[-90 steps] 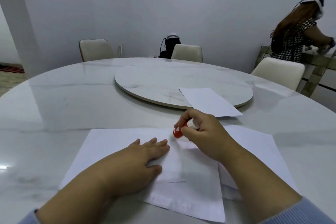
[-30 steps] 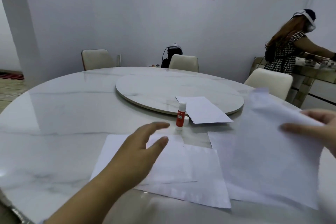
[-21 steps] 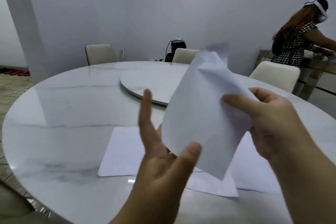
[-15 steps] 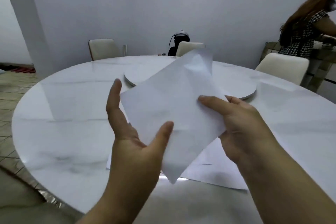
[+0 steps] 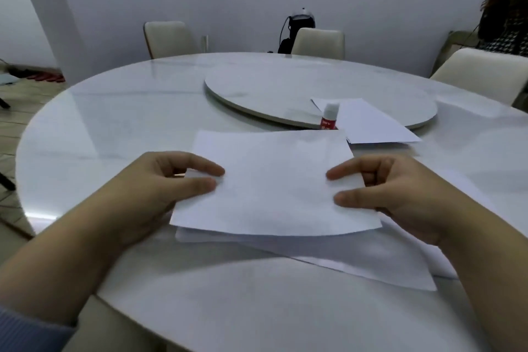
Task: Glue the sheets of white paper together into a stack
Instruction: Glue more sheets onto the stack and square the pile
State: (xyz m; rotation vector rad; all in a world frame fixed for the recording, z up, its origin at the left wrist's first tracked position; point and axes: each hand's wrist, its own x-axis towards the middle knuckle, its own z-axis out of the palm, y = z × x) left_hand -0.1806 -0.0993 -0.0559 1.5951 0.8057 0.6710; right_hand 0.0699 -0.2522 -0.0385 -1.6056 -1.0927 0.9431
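A white paper sheet [image 5: 274,183] is held flat and level just above the papers lying on the table [image 5: 357,257]. My left hand [image 5: 160,188] pinches its left edge and my right hand [image 5: 394,194] pinches its right edge, thumbs on top. Behind the sheet a glue stick [image 5: 330,117] with a red label and white cap stands upright, its base hidden by the sheet. Another white sheet [image 5: 368,123] lies partly on the turntable to the right of the glue stick.
The round white marble table [image 5: 114,128] carries a raised turntable [image 5: 285,91] in its middle. Cream chairs [image 5: 168,38] stand around the far side. A person in a checked top [image 5: 511,34] is at the right edge. The table's near edge is close to me.
The sheet, held up tilted in front of me, has been turned level and lowered over the papers on the table. My left hand has gone from open to pinching its edge.
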